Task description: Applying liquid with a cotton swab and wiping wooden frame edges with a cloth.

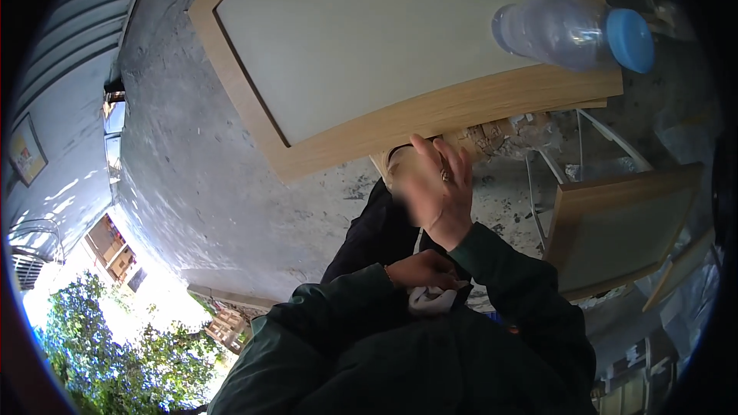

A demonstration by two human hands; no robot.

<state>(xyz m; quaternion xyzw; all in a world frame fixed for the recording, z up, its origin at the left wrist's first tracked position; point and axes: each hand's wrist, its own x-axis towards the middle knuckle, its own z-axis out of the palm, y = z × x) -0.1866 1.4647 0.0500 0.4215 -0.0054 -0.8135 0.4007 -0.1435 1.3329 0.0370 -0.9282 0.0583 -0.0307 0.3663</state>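
The right hand is raised with its fingers spread apart, nothing visible between them; a ring sits on one finger. Its fingertips overlap the near edge of a wood-framed panel in this view — whether they touch it, I cannot tell. The panel stretches ahead of that hand and to both sides, its pale grey centre set in a light wood border.

Behind the right hand, closer to the body, the left hand is bent inward with its fingers bunched together. A crumpled white cloth lies just below it, against the fingers; whether they pinch it or only rest on it cannot be told.

Ahead and to the right of the right hand, a clear plastic bottle with a blue cap shows over the panel's right end — standing or lying is unclear. Below it, to the right of the same hand, are thin pale legs and a smaller wood-framed panel. Dark trousers show left of the right hand, with grey floor farther left. Leafy greenery stands well apart, beyond the left forearm.
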